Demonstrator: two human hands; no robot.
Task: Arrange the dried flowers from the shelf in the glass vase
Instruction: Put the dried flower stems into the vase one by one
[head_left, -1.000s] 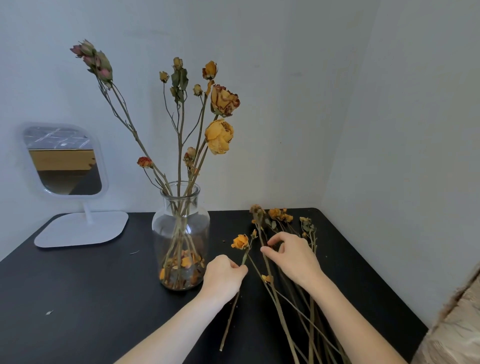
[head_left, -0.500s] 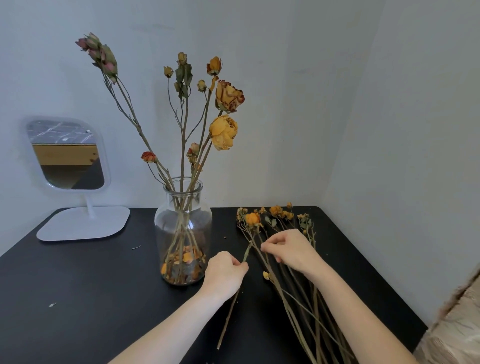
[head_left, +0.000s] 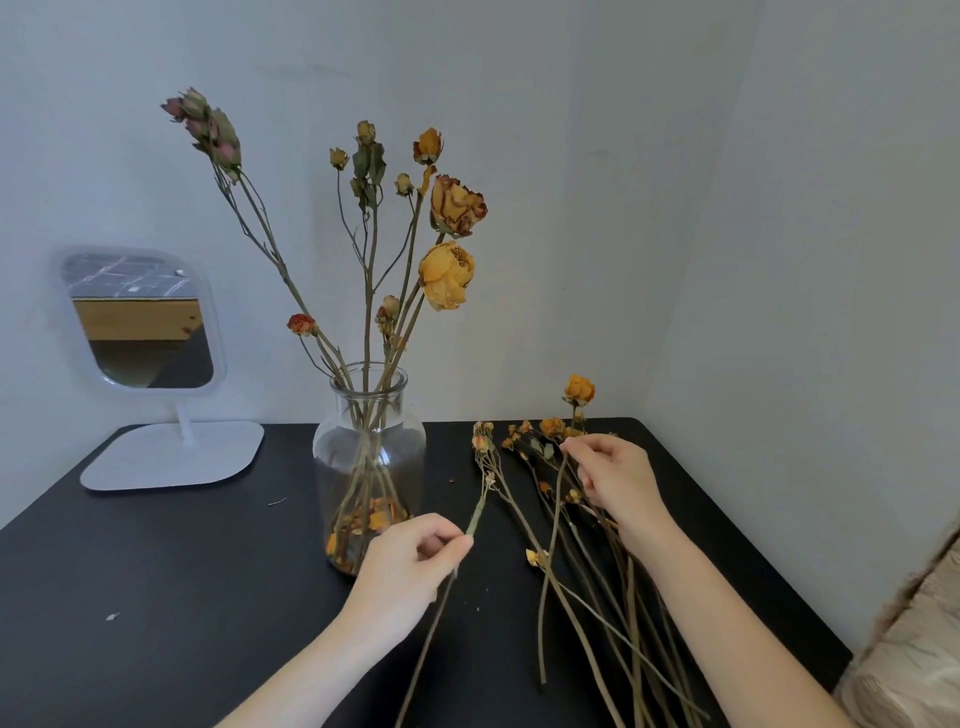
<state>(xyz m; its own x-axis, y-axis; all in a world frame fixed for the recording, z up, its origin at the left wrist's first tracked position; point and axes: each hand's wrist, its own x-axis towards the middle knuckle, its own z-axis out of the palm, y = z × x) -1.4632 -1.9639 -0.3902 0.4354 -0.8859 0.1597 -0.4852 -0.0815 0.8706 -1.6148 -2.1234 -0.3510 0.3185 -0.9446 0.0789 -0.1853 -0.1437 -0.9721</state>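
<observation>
text: none readable | labels: none | brands: none | numbers: none | signs: none

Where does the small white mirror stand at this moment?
In the head view, the white mirror stands at the back left of the black table, near the wall, to the left of the glass vase.

vase (head_left: 369, 457): clear glossy glass | table (head_left: 156, 571): matt black, smooth | flowers (head_left: 447, 275): dry, papery, brittle stems | mirror (head_left: 140, 322): white smooth plastic frame
</observation>
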